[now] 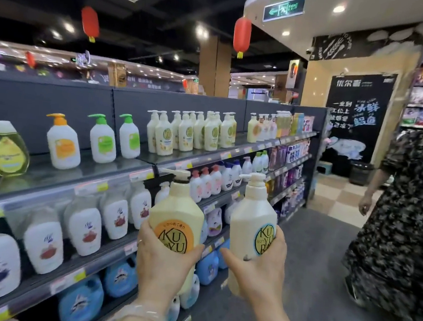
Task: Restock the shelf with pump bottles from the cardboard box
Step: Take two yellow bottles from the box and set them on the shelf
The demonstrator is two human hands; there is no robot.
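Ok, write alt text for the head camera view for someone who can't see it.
Two hands each hold a cream pump bottle upright before a shop shelf: left hand the orange-label bottle, right hand the blue-label bottle. A person in a patterned dress stands right.

two pump bottles (176,213) in hand (one each) — two red lanterns (242,35) overhead.

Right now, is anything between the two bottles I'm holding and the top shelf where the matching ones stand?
Nothing visible. The left hand holds the orange-label bottle, the right hand the blue-label bottle; open air reaches the top shelf.
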